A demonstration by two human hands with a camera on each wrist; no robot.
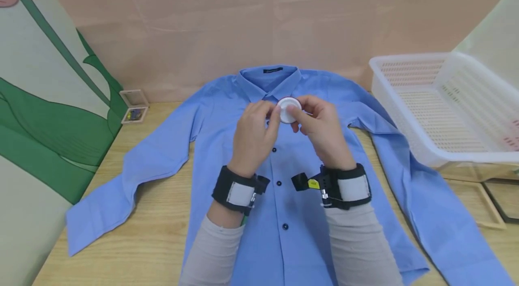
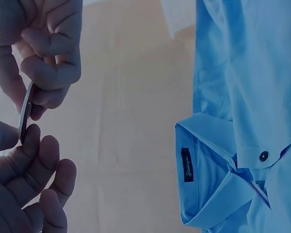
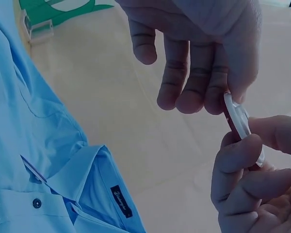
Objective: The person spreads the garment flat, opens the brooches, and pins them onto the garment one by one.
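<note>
Above the chest of a blue button-up shirt (image 1: 239, 142), both hands hold a small round white disc with a dark red rim (image 1: 285, 117). Its white, ringed face is turned toward me. The left hand (image 1: 254, 135) pinches the disc's left edge between thumb and forefinger. From the other side the right hand (image 1: 324, 133) grips it, thumb lying across the white face and fingers behind. Seen edge-on in the left wrist view, the disc (image 2: 25, 112) is thin. The shirt lies front up, its collar (image 1: 269, 79) at the far end and its sleeves spread to both sides.
A white plastic basket (image 1: 439, 151) stands at the right, past the shirt's sleeve. Near it are a wooden frame (image 1: 484, 205) and a black-edged frame (image 1: 500, 214). A small open case (image 1: 134, 115) with little items sits at the far left of the wooden table (image 1: 162, 214).
</note>
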